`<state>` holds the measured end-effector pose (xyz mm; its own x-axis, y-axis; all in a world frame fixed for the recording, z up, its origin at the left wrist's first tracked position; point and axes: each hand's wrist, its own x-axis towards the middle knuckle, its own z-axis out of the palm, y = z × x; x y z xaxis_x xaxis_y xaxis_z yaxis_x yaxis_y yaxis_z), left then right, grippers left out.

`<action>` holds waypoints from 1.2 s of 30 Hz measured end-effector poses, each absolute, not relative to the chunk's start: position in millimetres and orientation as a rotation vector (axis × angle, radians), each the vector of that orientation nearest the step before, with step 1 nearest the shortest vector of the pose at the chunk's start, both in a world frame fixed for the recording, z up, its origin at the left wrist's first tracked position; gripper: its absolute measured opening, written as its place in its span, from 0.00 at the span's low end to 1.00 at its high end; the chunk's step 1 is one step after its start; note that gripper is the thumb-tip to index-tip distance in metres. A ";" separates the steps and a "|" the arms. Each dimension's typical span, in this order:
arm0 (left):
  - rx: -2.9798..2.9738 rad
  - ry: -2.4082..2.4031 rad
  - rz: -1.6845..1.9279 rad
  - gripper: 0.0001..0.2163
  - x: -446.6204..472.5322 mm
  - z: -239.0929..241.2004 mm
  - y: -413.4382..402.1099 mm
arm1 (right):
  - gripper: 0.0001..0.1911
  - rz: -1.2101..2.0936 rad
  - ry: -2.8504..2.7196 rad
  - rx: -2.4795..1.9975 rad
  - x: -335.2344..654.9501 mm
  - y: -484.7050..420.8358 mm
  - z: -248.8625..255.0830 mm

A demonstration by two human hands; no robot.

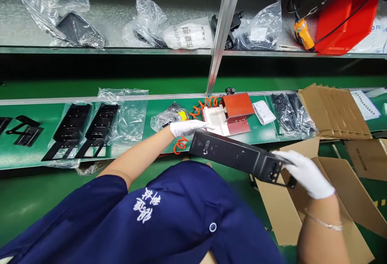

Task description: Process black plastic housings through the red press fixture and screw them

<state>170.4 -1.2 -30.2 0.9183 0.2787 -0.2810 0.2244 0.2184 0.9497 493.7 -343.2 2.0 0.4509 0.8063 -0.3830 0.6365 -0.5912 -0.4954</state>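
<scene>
A long black metal panel [229, 154] with slots and small holes hangs in front of my body, its right end tilted lower. My right hand [305, 171], in a white glove, is closed around that right end, beside a bracket-like part with round holes. Also white-gloved, my left hand [192, 127] has its fingers stretched flat along the panel's upper left corner; whether it bears any weight I cannot tell. Just behind the panel sits a red and white bench fixture [238, 109]. An orange coiled hose [180, 145] runs near my left hand.
Two black panels [101, 123] lie on plastic bags at the left of the green bench [136, 151]. Bagged parts [293, 113] and stacked cardboard [332, 109] are at the right. An open carton [282, 215] stands below my right hand. A metal post [222, 26] rises mid-bench.
</scene>
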 end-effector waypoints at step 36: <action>1.142 0.640 0.820 0.30 160.5 27.3 -69.6 | 0.45 0.804 -1.105 -2.011 271.2 -178.0 32.0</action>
